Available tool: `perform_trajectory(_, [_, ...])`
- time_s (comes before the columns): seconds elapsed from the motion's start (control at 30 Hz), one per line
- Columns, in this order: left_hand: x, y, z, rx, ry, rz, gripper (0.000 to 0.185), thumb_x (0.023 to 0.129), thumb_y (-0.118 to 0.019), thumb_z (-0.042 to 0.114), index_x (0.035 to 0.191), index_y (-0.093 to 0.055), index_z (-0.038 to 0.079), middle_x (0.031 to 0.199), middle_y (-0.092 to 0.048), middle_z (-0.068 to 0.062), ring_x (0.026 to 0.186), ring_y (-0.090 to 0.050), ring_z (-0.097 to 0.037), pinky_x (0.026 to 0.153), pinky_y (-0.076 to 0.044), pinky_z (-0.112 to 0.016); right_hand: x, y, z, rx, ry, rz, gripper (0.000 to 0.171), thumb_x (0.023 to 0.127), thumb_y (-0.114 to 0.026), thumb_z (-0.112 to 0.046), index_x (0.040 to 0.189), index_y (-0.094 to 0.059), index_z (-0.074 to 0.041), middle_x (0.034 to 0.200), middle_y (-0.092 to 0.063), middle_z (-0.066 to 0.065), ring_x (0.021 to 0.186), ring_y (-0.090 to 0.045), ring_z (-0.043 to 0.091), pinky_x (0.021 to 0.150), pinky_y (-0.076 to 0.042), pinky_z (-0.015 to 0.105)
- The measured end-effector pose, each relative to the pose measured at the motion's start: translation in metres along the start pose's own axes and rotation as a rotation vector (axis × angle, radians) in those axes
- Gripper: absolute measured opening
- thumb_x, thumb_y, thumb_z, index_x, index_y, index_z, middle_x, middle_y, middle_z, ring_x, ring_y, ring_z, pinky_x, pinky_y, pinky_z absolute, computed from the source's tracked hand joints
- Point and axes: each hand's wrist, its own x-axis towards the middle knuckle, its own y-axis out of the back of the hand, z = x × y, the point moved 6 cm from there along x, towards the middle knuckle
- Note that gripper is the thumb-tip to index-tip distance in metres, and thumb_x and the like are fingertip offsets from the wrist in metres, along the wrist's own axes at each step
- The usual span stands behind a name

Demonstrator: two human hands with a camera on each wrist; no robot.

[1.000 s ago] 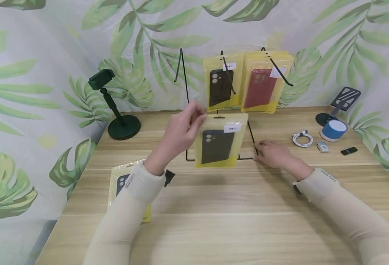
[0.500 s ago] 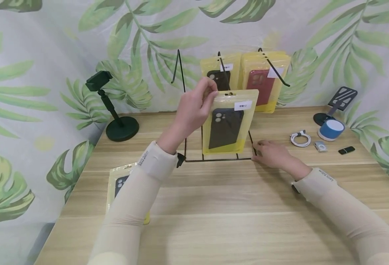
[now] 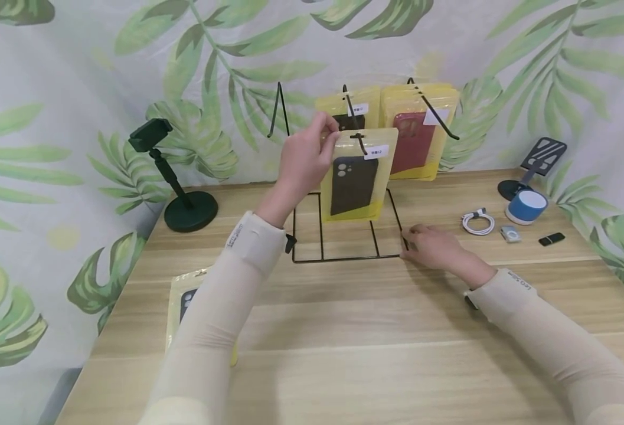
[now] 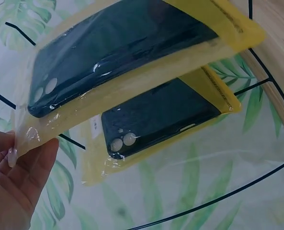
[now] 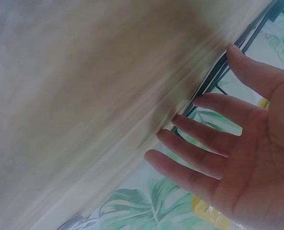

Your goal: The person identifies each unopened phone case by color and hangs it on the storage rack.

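Note:
My left hand (image 3: 307, 150) pinches the upper left corner of a yellow, clear-fronted packaged phone case (image 3: 353, 186), a dark case with a white label. In the head view, the middle hook's tip shows in front of this package, by its hang hole. Behind it, another packaged dark phone case (image 4: 156, 120) hangs on the black wire rack (image 3: 343, 258). Packaged red phone cases (image 3: 412, 141) hang on the right hook. My right hand (image 3: 433, 247) rests at the rack base's front right corner, its fingers (image 5: 204, 132) extended and its thumb and index tips at the wire.
Another packaged phone case (image 3: 176, 301) lies at left, partly under my left forearm. A dark green stand (image 3: 190, 211) stands at back left. On the right are a white cable (image 3: 478, 223), a small clip-on device (image 3: 510, 234), a blue speaker (image 3: 526, 206), a black stick (image 3: 551, 239) and a phone stand (image 3: 542, 156).
My left hand has lifted the packaged phone case up and back from low over the rack base to the middle hook, whose tip now shows in front of it. The right hand stays at the base.

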Motion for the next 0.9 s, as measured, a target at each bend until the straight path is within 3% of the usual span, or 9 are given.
perform_trajectory(0.33, [0.033, -0.012, -0.018, 0.171, 0.109, -0.014, 0.02, 0.105, -0.048, 0.023, 0.11, -0.059, 0.007, 0.091, -0.073, -0.009, 0.049, -0.039, -0.016, 0.048, -0.028, -0.028, -0.002, 0.0, 0.001, -0.02, -0.016, 0.004, 0.058, 0.098, -0.06, -0.041, 0.141, -0.054, -0.003, 0.141, -0.053, 0.026, 0.123, -0.054, 0.048, 0.095, -0.048, 0.062])
perform_trajectory(0.7, [0.053, -0.021, -0.036, 0.211, 0.161, -0.025, 0.021, 0.105, -0.046, 0.022, 0.109, -0.059, 0.006, 0.093, -0.072, -0.009, 0.057, -0.049, -0.019, 0.052, -0.033, -0.028, 0.0, -0.003, 0.0, -0.034, -0.006, 0.011, 0.058, 0.097, -0.06, -0.042, 0.14, -0.055, -0.004, 0.14, -0.054, 0.025, 0.124, -0.054, 0.047, 0.091, -0.049, 0.063])
perform_trajectory(0.9, [0.06, -0.024, -0.042, 0.216, 0.178, -0.028, 0.021, 0.105, -0.044, 0.022, 0.109, -0.058, 0.007, 0.091, -0.07, -0.009, 0.057, -0.045, -0.016, 0.052, -0.032, -0.028, 0.0, -0.003, 0.001, -0.044, -0.016, 0.017, 0.059, 0.097, -0.06, -0.043, 0.141, -0.054, -0.004, 0.141, -0.054, 0.024, 0.124, -0.054, 0.046, 0.091, -0.05, 0.062])
